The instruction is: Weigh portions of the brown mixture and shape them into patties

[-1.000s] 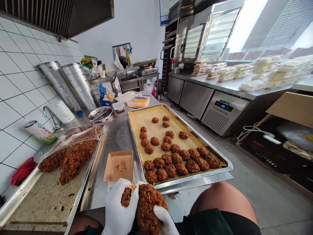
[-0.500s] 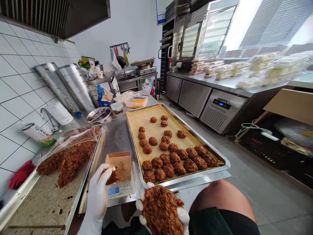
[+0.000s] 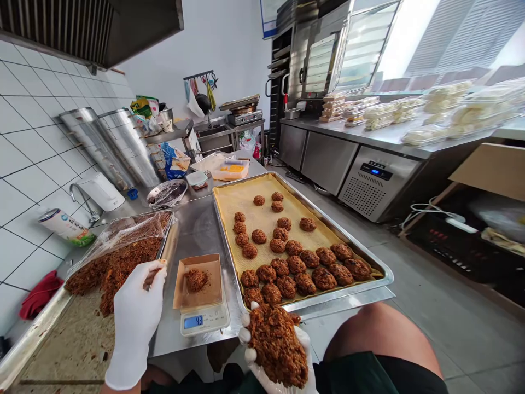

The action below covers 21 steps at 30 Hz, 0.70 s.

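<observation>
Digital scale (image 3: 204, 320) at 12 o'clock carries one small ball of shredded brown mixture (image 3: 196, 280); right hand (image 3: 304, 340) clamped on a big clump (image 3: 278, 346), left hand (image 3: 135, 323) with fingers together at 10 o'clock

Around the smooth, polished steel baking tray (image 3: 340, 303), the worktop (image 3: 192, 230) is duller brushed steel. The tray's liner (image 3: 262, 186) is a matt, finely woven yellow mat. Left of the tray, a matt brown paper case (image 3: 197, 298) sits on a glossy white plastic scale (image 3: 209, 323), and glossy clear plastic film (image 3: 127, 232) crumples over rough fibrous mixture (image 3: 88, 282). Either side of the tray's near corner, the left glove (image 3: 135, 328) and right glove (image 3: 305, 355) look thin, smooth and white.
</observation>
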{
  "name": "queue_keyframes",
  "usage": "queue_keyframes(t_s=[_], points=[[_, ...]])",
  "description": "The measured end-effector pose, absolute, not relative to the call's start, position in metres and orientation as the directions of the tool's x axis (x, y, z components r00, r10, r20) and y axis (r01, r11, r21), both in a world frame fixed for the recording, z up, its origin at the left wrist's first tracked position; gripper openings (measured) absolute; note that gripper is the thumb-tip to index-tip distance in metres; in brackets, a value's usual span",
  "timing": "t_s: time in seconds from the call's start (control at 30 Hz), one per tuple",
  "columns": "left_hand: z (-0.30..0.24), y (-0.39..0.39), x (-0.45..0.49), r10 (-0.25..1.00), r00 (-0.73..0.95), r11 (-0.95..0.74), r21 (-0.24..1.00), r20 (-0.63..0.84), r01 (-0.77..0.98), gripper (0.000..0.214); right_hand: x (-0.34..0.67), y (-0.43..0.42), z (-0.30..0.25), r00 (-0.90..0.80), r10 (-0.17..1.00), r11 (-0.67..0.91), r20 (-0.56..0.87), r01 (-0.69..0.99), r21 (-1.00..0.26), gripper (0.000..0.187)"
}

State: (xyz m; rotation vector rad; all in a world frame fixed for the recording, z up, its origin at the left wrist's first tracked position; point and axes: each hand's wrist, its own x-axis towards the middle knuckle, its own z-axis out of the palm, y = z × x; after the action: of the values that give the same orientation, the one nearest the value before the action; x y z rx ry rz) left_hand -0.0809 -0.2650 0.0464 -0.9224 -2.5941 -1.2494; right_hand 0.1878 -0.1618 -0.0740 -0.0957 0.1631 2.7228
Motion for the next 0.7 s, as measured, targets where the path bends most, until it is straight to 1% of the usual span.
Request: queue_keyframes(t_s=[0.07, 0.13, 0.2, 0.3, 0.33, 0.4, 0.47, 0.57, 0.63, 0.7], points=[[0.049, -0.274, -0.073, 0.409, -0.833, 0.488, 0.682, 0.372, 0.544, 0.023, 0.19, -0.16, -0.078, -0.922, 0.38, -0.918, -0.076, -0.386, 0.09, 0.063], [0.051, -0.279, -0.065, 0.381, -0.841, 0.491, 0.686, 0.385, 0.537, 0.022, 0.192, -0.16, -0.082, -0.932, 0.359, -0.929, -0.054, -0.362, 0.07, 0.062], [0.051, -0.282, -0.057, 0.38, -0.849, 0.458, 0.722, 0.368, 0.518, 0.022, 0.193, -0.161, -0.086, -0.944, 0.328, -0.943, -0.042, -0.33, 0.05, 0.063], [0.045, -0.284, -0.039, 0.399, -0.865, 0.372, 0.809, 0.303, 0.455, 0.022, 0.191, -0.164, -0.093, -0.958, 0.284, -0.958, -0.025, -0.285, 0.02, 0.063], [0.041, -0.284, -0.029, 0.423, -0.857, 0.356, 0.816, 0.295, 0.456, 0.021, 0.189, -0.166, -0.097, -0.961, 0.277, -0.961, -0.019, -0.277, 0.004, 0.063], [0.03, -0.283, -0.005, 0.522, -0.793, 0.348, 0.771, 0.314, 0.534, 0.016, 0.186, -0.17, -0.106, -0.965, 0.262, -0.965, -0.017, -0.261, -0.038, 0.064], [0.015, -0.281, 0.022, 0.664, -0.65, 0.307, 0.657, 0.369, 0.688, 0.014, 0.184, -0.175, -0.118, -0.967, 0.251, -0.966, -0.037, -0.248, -0.074, 0.065], [-0.006, -0.273, 0.056, 0.787, -0.468, 0.238, 0.501, 0.402, 0.832, 0.03, 0.185, -0.18, -0.136, -0.956, 0.274, -0.96, -0.105, -0.264, -0.094, 0.062], [-0.015, -0.269, 0.069, 0.831, -0.409, 0.208, 0.472, 0.376, 0.857, 0.029, 0.188, -0.181, -0.144, -0.947, 0.278, -0.957, -0.159, -0.259, -0.129, 0.059], [-0.018, -0.266, 0.075, 0.856, -0.39, 0.179, 0.515, 0.338, 0.838, 0.019, 0.191, -0.179, -0.147, -0.943, 0.274, -0.956, -0.188, -0.246, -0.161, 0.055]])
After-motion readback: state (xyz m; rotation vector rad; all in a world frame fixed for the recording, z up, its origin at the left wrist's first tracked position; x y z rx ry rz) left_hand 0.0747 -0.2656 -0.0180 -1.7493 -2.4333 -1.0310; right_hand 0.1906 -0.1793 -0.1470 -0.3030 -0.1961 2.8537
